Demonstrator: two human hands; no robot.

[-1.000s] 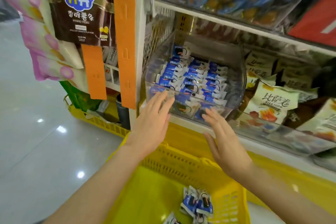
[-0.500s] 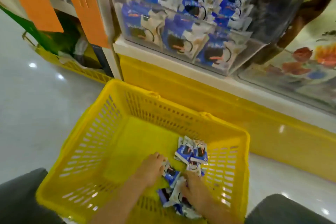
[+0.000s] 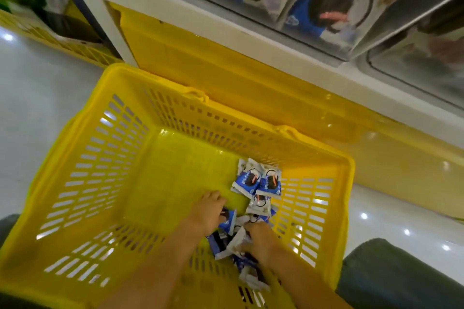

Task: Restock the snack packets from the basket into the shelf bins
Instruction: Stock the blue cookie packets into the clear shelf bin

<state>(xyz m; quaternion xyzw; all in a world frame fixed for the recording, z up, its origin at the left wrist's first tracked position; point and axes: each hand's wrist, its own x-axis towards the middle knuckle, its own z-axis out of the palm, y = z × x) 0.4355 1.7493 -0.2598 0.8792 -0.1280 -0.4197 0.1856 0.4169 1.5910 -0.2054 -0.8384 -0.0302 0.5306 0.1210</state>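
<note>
Both hands, up at the clear bin's front a second ago, are now down inside the yellow basket (image 3: pixel 120 183), at its near right corner.

- Left hand (image 3: pixel 208 211): back uppermost, fingers bent down onto the heap of snack packets (image 3: pixel 227 243). The fingertips are hidden, so it cannot be told whether the hand grips anything.
- Right hand (image 3: pixel 262 241): just beside the left, fingers curled round a crumpled white packet from the same heap.
- Snack packets: blue and white, each printed with a dark round biscuit. The heap lies in the near right corner, under and between both hands, and reaches the near edge.
- Two flat packets (image 3: pixel 257 180): side by side, face up, further along the right wall toward the far right corner, apart from both hands.
- Yellow basket: slotted walls, standing on a glossy pale floor (image 3: pixel 30 108), far edge near the shelf's yellow base panel (image 3: pixel 200 57).
- Clear shelf bin (image 3: pixel 411 7): on the white shelf ledge (image 3: pixel 200 7) beyond the basket's far edge, with binned packets (image 3: pixel 326 5) of the same blue and white kind pressed against its front wall.
- Second yellow basket (image 3: pixel 62 45): on the floor beyond the basket's far left corner.
- Dark trouser knee (image 3: pixel 391 278): beside the near right corner.
</note>
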